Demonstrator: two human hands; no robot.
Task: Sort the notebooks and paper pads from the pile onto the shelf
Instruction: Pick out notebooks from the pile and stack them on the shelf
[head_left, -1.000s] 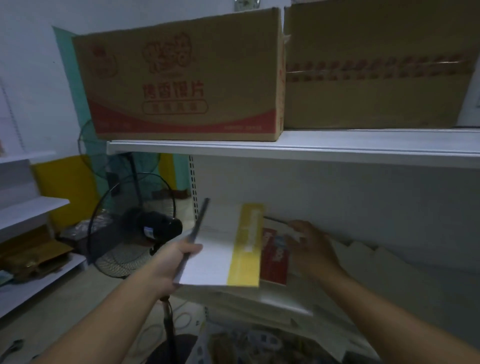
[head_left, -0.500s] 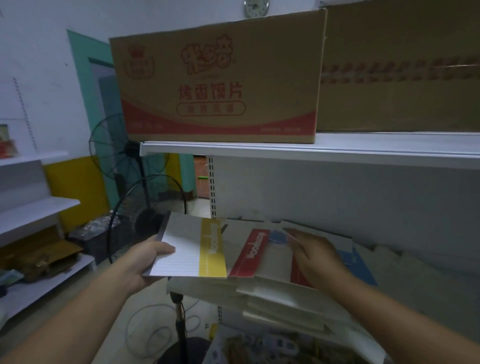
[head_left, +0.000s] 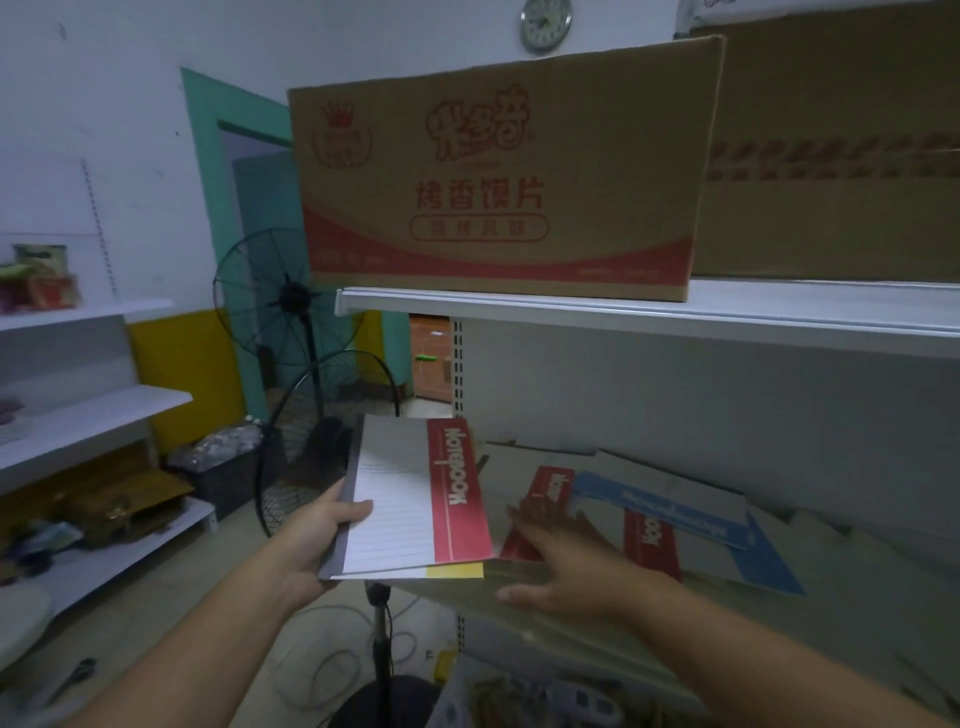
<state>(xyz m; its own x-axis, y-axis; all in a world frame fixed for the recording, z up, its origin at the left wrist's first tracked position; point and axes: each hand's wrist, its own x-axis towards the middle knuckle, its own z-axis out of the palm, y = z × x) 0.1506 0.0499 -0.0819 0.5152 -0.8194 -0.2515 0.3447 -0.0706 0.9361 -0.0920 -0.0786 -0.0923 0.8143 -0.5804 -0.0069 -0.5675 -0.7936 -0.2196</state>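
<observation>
My left hand (head_left: 314, 540) grips a small stack of notebooks by its grey spine. On top is a white lined notebook with a red band (head_left: 415, 499), and a yellow-banded one (head_left: 454, 571) shows underneath. The stack hangs at the left end of the white shelf (head_left: 571, 634). My right hand (head_left: 566, 566) lies with spread fingers on the pile of notebooks on the shelf, touching a red-banded one (head_left: 545, 499). Blue-banded (head_left: 670, 509) and further red-banded (head_left: 652, 540) notebooks lie scattered to its right.
A shelf board above (head_left: 649, 312) carries two big cardboard boxes (head_left: 498, 176). Two black standing fans (head_left: 291, 322) stand left of the shelf unit. White shelves with goods (head_left: 93, 415) line the left wall. Packets lie on a lower level (head_left: 545, 696).
A red-banded notebook has come onto the yellow-banded one in my left hand. My right hand has slid down toward the front of the pile. The view has turned left.
</observation>
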